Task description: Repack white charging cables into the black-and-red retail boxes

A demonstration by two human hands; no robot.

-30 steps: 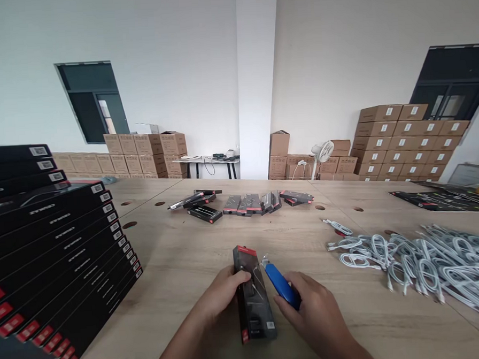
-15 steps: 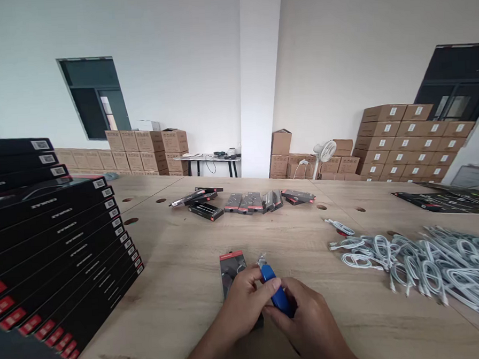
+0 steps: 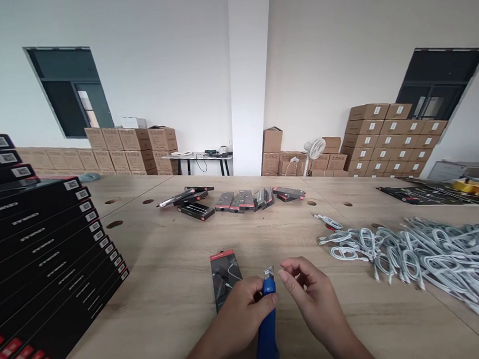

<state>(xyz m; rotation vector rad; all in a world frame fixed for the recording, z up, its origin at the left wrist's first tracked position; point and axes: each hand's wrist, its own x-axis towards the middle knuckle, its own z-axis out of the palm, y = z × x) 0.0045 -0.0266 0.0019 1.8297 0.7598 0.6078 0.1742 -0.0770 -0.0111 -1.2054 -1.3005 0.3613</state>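
My left hand (image 3: 246, 310) grips a blue utility knife (image 3: 266, 328), its thumb laid across the front of the handle. The knife stands nearly upright, with its metal tip (image 3: 269, 273) pointing away from me. Just right of that tip is my right hand (image 3: 311, 291), off the handle. Its fingers are curled, and thumb and forefinger come together in a pinch; anything between them is too small to make out. Partly behind my left hand, a dark box with a red top edge (image 3: 224, 268) lies on the wooden table (image 3: 169, 301).
A tall stack of black boxes (image 3: 58, 253) stands at the left. Coiled white cables (image 3: 412, 256) spread over the right side. Several small dark boxes (image 3: 240, 200) lie across the table's middle. Flat black printed sheets (image 3: 436, 193) rest at the far right.
My right hand has let go of the blue knife's lower end and moved up beside its tip. The knife has turned more upright in my left hand. The view has shifted right.
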